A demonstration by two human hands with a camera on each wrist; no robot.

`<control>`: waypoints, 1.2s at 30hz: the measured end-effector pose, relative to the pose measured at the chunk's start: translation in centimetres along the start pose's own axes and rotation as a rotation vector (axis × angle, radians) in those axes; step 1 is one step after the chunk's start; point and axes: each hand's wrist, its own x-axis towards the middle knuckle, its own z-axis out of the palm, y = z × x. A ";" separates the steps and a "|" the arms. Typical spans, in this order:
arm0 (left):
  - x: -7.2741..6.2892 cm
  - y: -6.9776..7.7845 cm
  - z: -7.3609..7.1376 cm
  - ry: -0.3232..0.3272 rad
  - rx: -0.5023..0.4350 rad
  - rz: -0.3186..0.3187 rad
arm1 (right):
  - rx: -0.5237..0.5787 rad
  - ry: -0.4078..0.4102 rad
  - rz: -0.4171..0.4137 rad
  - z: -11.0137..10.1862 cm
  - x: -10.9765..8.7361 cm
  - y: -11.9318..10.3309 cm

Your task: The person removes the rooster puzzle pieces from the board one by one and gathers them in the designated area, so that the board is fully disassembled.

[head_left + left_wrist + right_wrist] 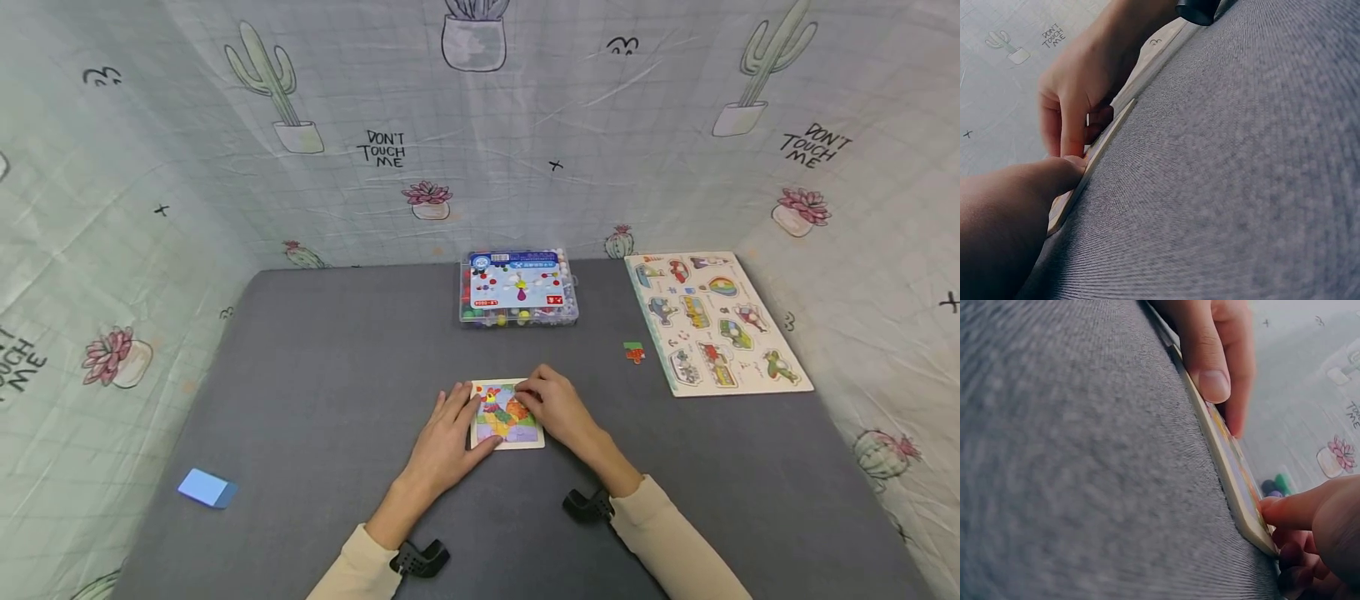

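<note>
A small jigsaw puzzle board with a pale rim and a bright picture lies flat on the dark grey table. My left hand rests along its left side, fingers extended and thumb on the near edge; the right wrist view shows that thumb on top of the board. At the upper right of the picture, my right hand brings bent thumb and index together, pinching a puzzle piece that the fingertips mostly hide. A loose green and red puzzle piece lies to the right of the board.
Behind the puzzle stands a clear plastic box of coloured beads with a blue label. A larger picture board lies at the back right. The light blue block sits at the front left. Printed cloth hangs around the table's back and sides.
</note>
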 end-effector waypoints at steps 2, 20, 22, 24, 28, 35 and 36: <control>0.0 0.1 0.1 0.005 -0.005 0.010 | -0.005 0.007 -0.004 -0.1 -0.1 0.0; 0.2 0.0 0.4 -0.008 0.051 0.099 | -0.047 0.004 -0.006 0.2 0.0 0.0; 0.1 0.0 0.3 -0.011 0.067 0.107 | -0.048 -0.006 0.008 0.1 -0.1 -0.1; 0.1 0.1 0.3 -0.013 0.084 0.115 | -0.049 -0.013 0.015 0.1 -0.1 -0.2; 0.2 0.2 0.1 -0.022 0.105 0.126 | -0.046 -0.015 0.024 0.1 -0.1 -0.2; 0.2 0.4 0.0 -0.038 0.149 0.126 | -0.019 -0.035 0.057 0.0 0.0 -0.2; 0.2 0.4 -0.1 -0.039 0.156 0.126 | -0.017 -0.040 0.063 0.0 0.0 -0.2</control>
